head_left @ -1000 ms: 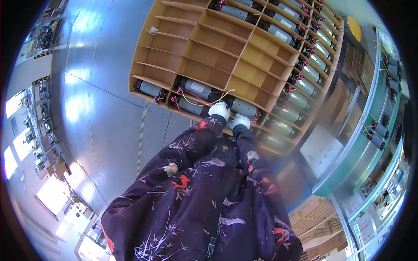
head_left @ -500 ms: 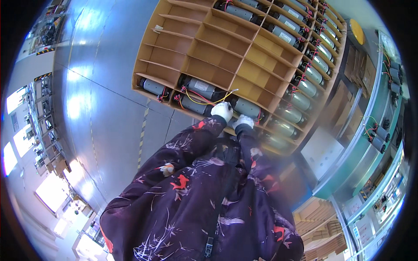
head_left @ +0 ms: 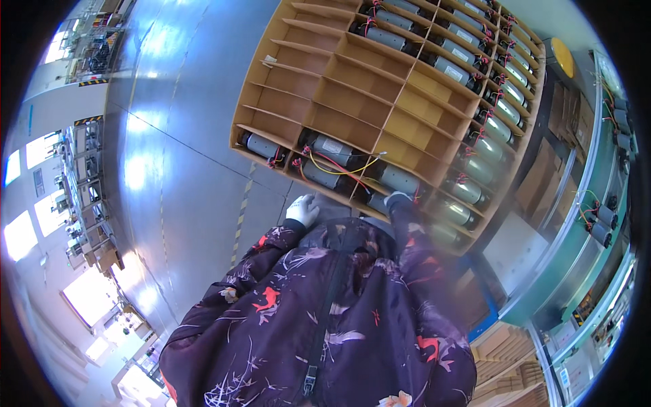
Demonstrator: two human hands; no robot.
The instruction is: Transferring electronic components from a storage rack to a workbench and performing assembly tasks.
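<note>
My left hand (head_left: 303, 211), in a white glove, is off the near side of the divided cardboard box (head_left: 272, 122). Its fingers are loosely bent, with nothing seen in them. My right hand (head_left: 398, 197), also white-gloved and partly covered by its sleeve, is at the box's near edge. It touches or lies close to a grey cylindrical motor (head_left: 399, 180) and a lower motor (head_left: 378, 202); its fingers are mostly hidden. Left of these are a labelled motor (head_left: 332, 150) and another motor (head_left: 320, 175). Yellow and red wires (head_left: 366, 165) run across the dividers.
Several motors (head_left: 498, 127) fill the right-hand columns of the box. A green-edged bench (head_left: 542, 275) with more motors (head_left: 598, 222) stands at the right. Folded cardboard (head_left: 505, 356) is stacked below it. At the left lies a grey floor (head_left: 196, 197) with a striped line (head_left: 242, 211).
My left hand has come away from the motors and wires, moving left and back toward me. My right hand stays at the near edge. The box appears shifted right in the view.
</note>
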